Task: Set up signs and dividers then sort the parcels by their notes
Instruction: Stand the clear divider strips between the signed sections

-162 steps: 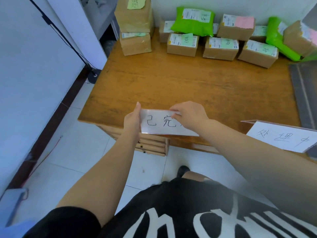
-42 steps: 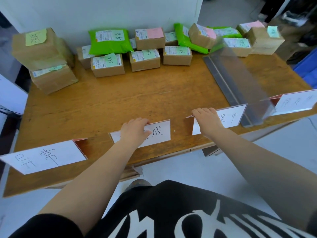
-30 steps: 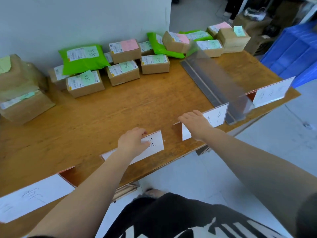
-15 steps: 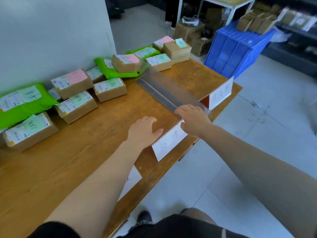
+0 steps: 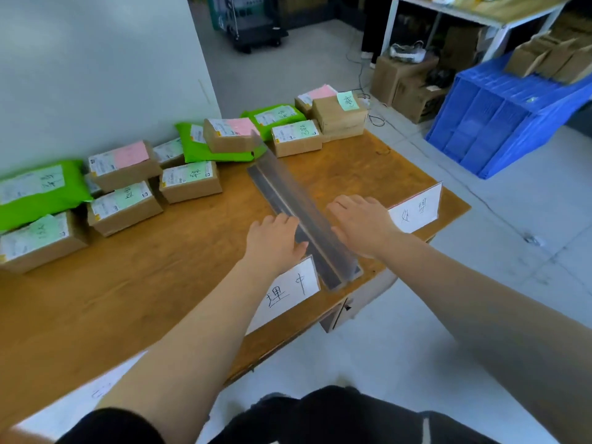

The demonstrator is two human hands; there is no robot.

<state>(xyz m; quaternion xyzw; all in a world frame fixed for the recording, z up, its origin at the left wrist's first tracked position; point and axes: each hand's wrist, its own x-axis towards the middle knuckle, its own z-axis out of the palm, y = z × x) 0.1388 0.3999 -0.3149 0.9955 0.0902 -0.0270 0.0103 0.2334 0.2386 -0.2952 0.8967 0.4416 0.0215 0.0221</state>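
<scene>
Left hand [image 5: 275,238] and right hand [image 5: 362,224], fingers relaxed, are flanking the divider [image 5: 298,216]; contact unclear. Left forearm is hiding part of the sign [image 5: 293,288] at 6 o'clock.

Along the far edge of the table [image 5: 160,277], against the wall [image 5: 96,59], a row of parcels [image 5: 189,181]. Running from that row to the near edge, a clear divider [image 5: 288,193], with the left hand [image 5: 275,241] at its left face and the right hand [image 5: 362,222] at its right. Just left of the divider's near end, one sign [image 5: 288,290]; right of it, at the table's corner, another sign [image 5: 416,209]; beyond on the floor, stacked crates [image 5: 496,123].
</scene>
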